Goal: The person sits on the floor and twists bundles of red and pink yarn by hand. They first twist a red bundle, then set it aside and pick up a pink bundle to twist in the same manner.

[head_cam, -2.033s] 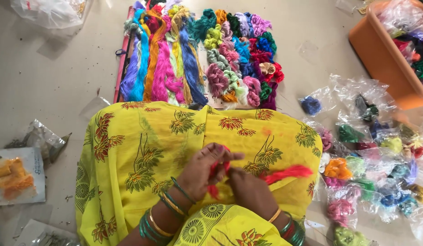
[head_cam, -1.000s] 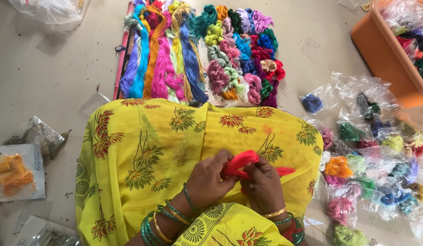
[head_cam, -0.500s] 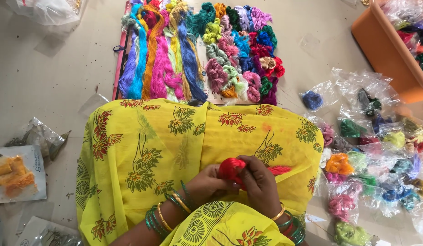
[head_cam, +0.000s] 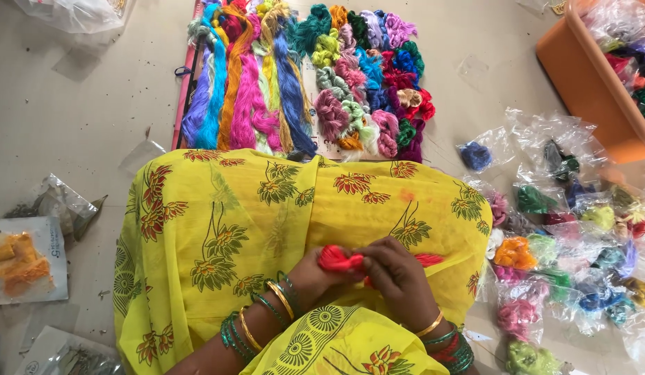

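Observation:
Over my lap, covered in yellow floral cloth, both hands work a small bundle of red thread. My left hand pinches the bundle from the left, with green and gold bangles on its wrist. My right hand closes over the thread from the right, and a red tail sticks out past its knuckles.
Several long and knotted skeins of coloured thread lie on the floor ahead. Clear bags of coloured thread are scattered at the right. An orange tub stands at the upper right. A packet with orange thread lies at the left.
The loose red thread that hung out to the right has been gathered into a tight bundle between my hands. My hands have drawn closer together.

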